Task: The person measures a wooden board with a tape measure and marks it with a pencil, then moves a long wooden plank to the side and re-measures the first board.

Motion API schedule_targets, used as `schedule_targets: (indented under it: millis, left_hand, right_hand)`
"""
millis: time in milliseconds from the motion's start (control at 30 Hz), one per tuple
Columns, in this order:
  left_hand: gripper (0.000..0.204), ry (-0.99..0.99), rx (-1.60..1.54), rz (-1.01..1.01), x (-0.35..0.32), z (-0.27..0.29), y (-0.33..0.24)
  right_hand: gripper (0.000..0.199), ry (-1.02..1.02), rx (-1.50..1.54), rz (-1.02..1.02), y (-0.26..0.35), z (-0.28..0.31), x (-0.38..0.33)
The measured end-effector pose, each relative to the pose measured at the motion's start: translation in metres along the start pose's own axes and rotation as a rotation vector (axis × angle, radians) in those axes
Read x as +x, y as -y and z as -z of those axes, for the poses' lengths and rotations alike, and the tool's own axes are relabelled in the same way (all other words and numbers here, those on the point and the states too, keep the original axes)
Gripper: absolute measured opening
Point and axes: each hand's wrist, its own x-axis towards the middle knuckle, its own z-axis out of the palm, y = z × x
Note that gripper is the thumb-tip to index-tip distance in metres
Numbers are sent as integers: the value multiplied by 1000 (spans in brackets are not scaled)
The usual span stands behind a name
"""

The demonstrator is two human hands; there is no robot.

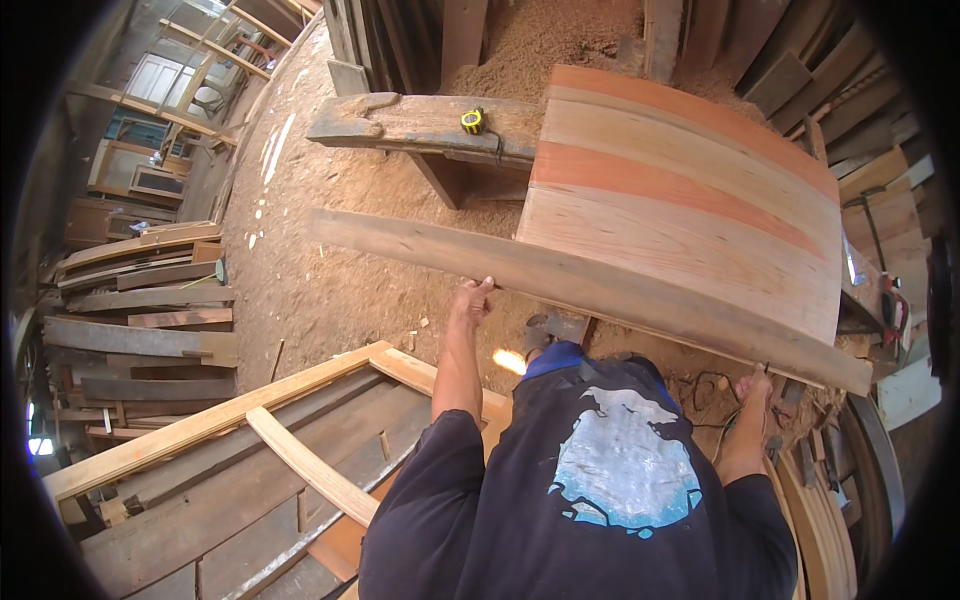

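Head view: your left hand (pixel 473 298) is at the near edge of a long plank (pixel 590 282), to the left of its middle, with the fingers curled closed against that edge. Your right hand (pixel 752 388) is near the plank's right end, its fingertips up at the same edge; you cannot tell from here whether they clamp it. The plank runs crosswise in front of you, straight-sided, grey-brown and weathered, its left end out over the dusty, earth-coloured floor (pixel 330 300). Beyond it, overlapped along its near side, lies a broad wooden panel (pixel 690 185), smooth, with pale and orange-red bands of grain. To the panel's left, a rough, worn timber beam (pixel 400 122) carries a yellow-and-black tape measure (pixel 472 121). At your lower left stands a pale, squared wooden frame (pixel 200 446).
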Motion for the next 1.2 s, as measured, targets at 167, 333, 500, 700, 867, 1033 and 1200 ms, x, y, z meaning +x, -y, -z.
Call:
schedule_targets:
  millis: [167,333,500,700,867,1033,1200]
  left_hand:
    - [25,95,-5,-12,3,4,1]
    - [29,153,108,-55,6,18,1]
    - [34,392,681,5,-5,37,-36]
    - [34,874,983,-17,-27,-1,-86]
    - [31,950,967,-531,-31,-84,-88]
    - [28,897,897,-672,-85,-201,-86]
    - [32,1046,1035,-1372,-89,-281,-49]
  right_hand:
    - [46,-69,39,-17,-28,-32,-39]
    - [49,80,-71,44,-54,-66,-99]
    - [54,148,-88,44,-85,-80,-142]
    - [65,-18,-74,118,-142,-42,-181]
    - [68,-508,-738,483,-186,-18,-197]
    - [58,-335,-543,497,-197,12,-198]
    - [47,-339,-416,480,-229,21,-174]
